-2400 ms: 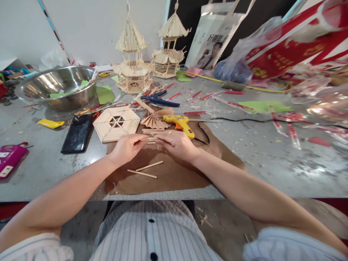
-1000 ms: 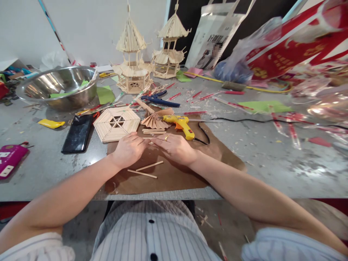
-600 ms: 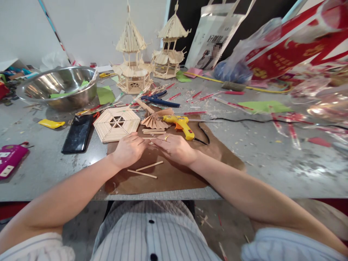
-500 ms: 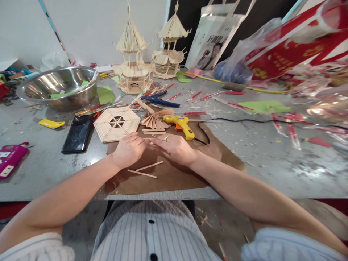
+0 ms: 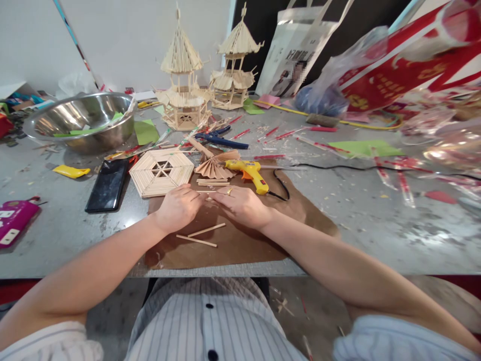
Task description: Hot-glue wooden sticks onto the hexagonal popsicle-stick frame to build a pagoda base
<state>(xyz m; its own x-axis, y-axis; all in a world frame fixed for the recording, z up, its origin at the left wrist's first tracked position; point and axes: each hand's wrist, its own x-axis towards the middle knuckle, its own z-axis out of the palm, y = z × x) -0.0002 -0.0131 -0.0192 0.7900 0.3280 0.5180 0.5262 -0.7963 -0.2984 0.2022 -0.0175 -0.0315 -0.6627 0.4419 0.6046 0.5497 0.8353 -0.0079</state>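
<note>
My left hand [image 5: 181,208] and my right hand [image 5: 242,206] meet over a brown cloth [image 5: 240,250], fingers pinched together. Between their fingertips is a small pale wooden stick, mostly hidden by the fingers. Just beyond them lie several short wooden sticks [image 5: 213,183] in a row. Two loose sticks [image 5: 197,240] rest on the cloth nearer to me. A hexagonal panel of wooden sticks [image 5: 161,188] lies beside my left hand. Past my right hand is a yellow hot glue gun [image 5: 251,174], next to a pleated brown paper fan [image 5: 214,166].
Two stick pagodas [image 5: 182,60] stand at the back. On the left are a metal bowl [image 5: 120,130], a phone [image 5: 107,185], a yellow utility knife [image 5: 71,171] and a purple box [image 5: 17,220]. Blue pliers [image 5: 221,139] lie mid-table; the glue gun's black cord [image 5: 338,168] runs right.
</note>
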